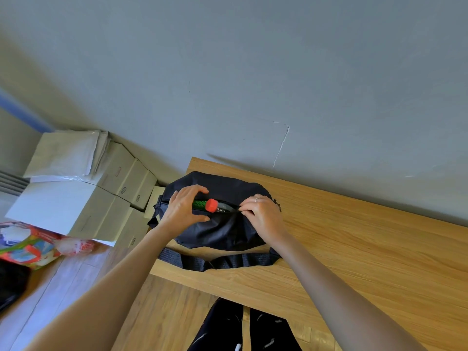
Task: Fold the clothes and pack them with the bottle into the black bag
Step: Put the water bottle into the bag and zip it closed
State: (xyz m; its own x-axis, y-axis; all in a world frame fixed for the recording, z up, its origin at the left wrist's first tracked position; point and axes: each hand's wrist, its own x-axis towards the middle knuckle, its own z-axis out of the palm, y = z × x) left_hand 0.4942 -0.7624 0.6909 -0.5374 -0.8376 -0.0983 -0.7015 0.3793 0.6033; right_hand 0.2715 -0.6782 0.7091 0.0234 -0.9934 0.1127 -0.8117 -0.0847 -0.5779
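hands at work on a black bag (pixel 222 231) on the bench (pixel 354 249): left hand (pixel 181 211) grips the bag's opening beside the bottle (pixel 211 205), whose red cap pokes from the slit; right hand (pixel 263 214) pinches the zip end. clothes are not visible. likely snag: the zip jamming against the protruding cap.

Both bare forearms reach forward, converging. The left hand (pixel 181 210) arches, fingers and thumb curled apart — the right hand (pixel 262 211), close beside it, pinches with bunched fingertips.
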